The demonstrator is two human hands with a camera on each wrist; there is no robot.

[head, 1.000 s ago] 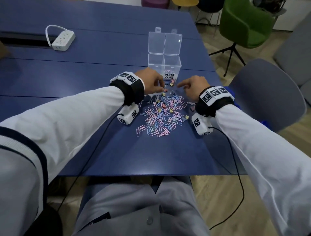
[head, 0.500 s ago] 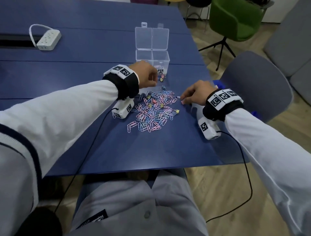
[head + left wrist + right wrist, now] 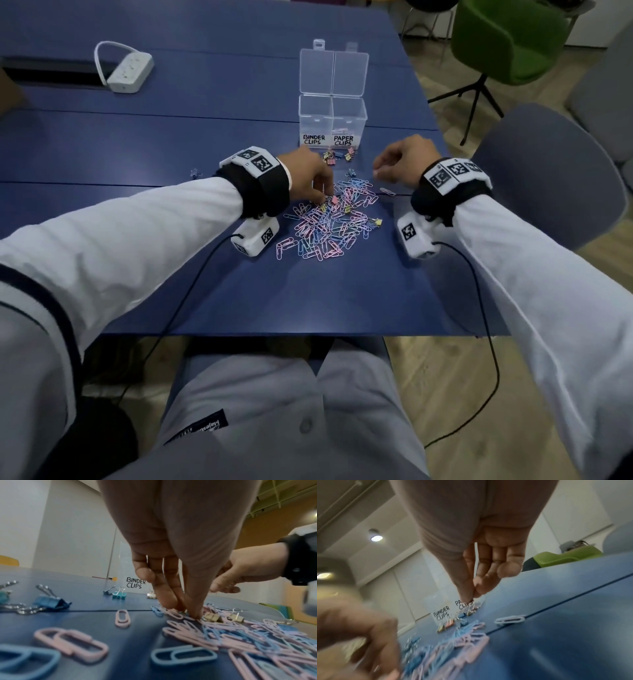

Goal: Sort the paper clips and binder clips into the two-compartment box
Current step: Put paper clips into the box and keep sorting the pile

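The clear two-compartment box (image 3: 315,118) stands open, its left half labelled BINDER CLIPS and its right half PAPER CLIPS, with a few paper clips inside the right half. Pink and blue paper clips (image 3: 325,229) lie in a pile mixed with small binder clips. A cluster of binder clips (image 3: 337,156) sits just in front of the box. My left hand (image 3: 325,199) reaches down into the far side of the pile, thumb and fingers (image 3: 169,599) pinching a gold binder clip. My right hand (image 3: 376,169) hovers right of the pile, thumb and forefinger pinching a paper clip that is mostly hidden.
A lone white paper clip (image 3: 387,191) lies right of the pile. One stray binder clip (image 3: 195,173) sits far left. A power strip (image 3: 128,73) is at the back left. A grey chair (image 3: 548,164) stands close on the right. The table edge (image 3: 274,334) is near my lap.
My left hand came back from the binder clips beside the box and dropped onto the pile. My right hand lifted off the table with its fingers pinched and moved toward the box.
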